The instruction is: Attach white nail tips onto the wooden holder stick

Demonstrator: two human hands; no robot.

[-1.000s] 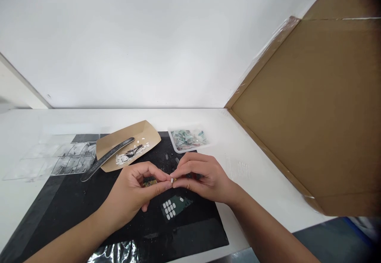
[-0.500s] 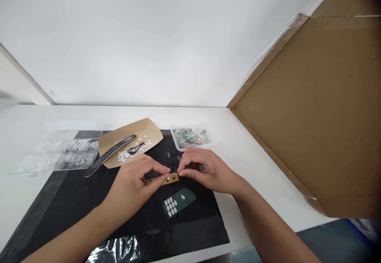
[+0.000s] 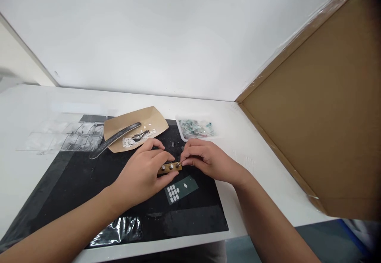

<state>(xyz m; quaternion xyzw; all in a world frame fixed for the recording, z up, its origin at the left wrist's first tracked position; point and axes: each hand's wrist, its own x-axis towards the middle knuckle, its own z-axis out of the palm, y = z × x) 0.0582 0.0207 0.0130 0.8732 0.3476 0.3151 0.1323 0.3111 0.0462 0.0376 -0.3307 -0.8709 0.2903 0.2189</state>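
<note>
A short gold-brown strip [image 3: 167, 168] with small round, shiny studs on top lies on the black mat; white pieces sit on some studs. My left hand [image 3: 145, 167] holds the strip, thumb along its near edge and index finger at its far edge. The fingertips of my right hand [image 3: 202, 158] are pinched together at the strip's right end; whatever is between them is too small to make out. Just in front lies a dark green sheet [image 3: 190, 184] bearing several white oval stickers [image 3: 173, 193], one of them apart from the rest.
A brown paper tray [image 3: 154, 116] holds white oval scraps and a black curved nail file [image 3: 119, 135] that sticks out over its edge. Behind my right hand stands a clear box [image 3: 198, 127] of greenish pieces. A clear compartment case [image 3: 80, 136] is at left, cardboard [image 3: 312, 108] at right.
My left hand's fingers have spread from a pinch near the strip's right part to a hold across it, baring more studs. The right hand remains pinched at the end. The view has shifted slightly.
</note>
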